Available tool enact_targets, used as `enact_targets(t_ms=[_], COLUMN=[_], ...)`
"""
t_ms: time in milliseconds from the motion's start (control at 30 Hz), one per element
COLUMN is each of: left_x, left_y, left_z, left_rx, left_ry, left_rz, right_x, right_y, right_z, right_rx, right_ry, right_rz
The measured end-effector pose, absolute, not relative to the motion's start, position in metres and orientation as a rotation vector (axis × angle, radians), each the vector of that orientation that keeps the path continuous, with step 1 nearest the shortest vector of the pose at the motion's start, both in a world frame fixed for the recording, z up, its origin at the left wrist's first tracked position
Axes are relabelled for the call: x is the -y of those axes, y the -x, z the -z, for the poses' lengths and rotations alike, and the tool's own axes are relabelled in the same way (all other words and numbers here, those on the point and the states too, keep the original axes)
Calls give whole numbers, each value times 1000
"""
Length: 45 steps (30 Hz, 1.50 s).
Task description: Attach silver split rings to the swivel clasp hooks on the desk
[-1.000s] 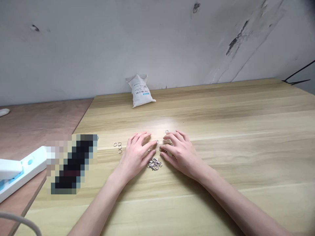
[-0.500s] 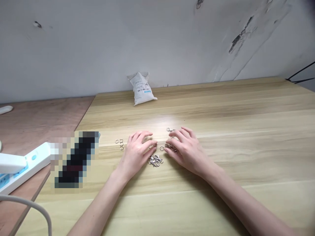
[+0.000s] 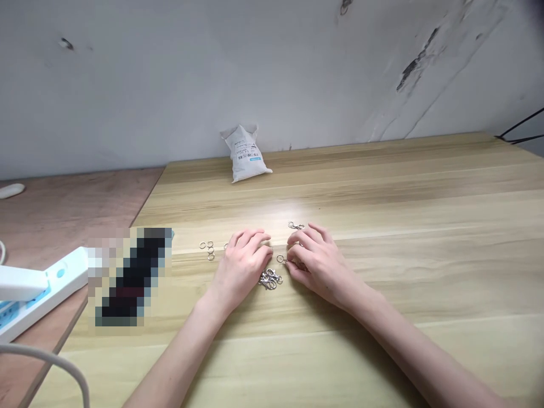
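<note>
Ring (image 3: 280,258) lies on table (image 3: 382,226) btw the 2 hands, just at right hand (image 3: 317,262) fingertips; left hand (image 3: 243,262) fingers curled; grip I cannot tell for both.

Small shiny silver metal clasps (image 3: 270,278) and rings (image 3: 208,249) lie on the matt, smooth pale wooden tabletop (image 3: 382,226); a crinkled white plastic pouch (image 3: 246,153) sits above centre.

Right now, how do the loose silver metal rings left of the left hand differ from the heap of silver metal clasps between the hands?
The loose silver metal rings are plain circles lying flat; the heap of silver metal clasps is longer pieces tangled together. The rings sit clear of the left hand; the clasps lie right beside it. Both are small, shiny, on the light wooden table.
</note>
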<state>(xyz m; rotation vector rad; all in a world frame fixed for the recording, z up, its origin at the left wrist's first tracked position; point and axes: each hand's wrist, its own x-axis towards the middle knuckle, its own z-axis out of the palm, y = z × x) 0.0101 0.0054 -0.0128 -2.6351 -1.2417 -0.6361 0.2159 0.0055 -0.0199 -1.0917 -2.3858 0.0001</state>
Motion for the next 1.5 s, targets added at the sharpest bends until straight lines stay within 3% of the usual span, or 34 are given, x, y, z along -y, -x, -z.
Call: enact_targets(t_ms=[167,433,800,1500], left_x=[-6,-4,-6,-5], left_y=[-11,-4,-2,-2], left_z=[14,12,13,10], left_rx=[1293,1613,1679,1944], left_ry=[2647,2839,2887,2808], left_rz=[519,664,828,809], right_x=[-4,-5,-4,-1], right_y=[-215,-214,-214,-211], right_z=[20,18,17,13], right_rx=[2399,2395,2381,2347], right_ry=[1080,1132,1145,1076], right_rz=[-4,-49,-85,-125])
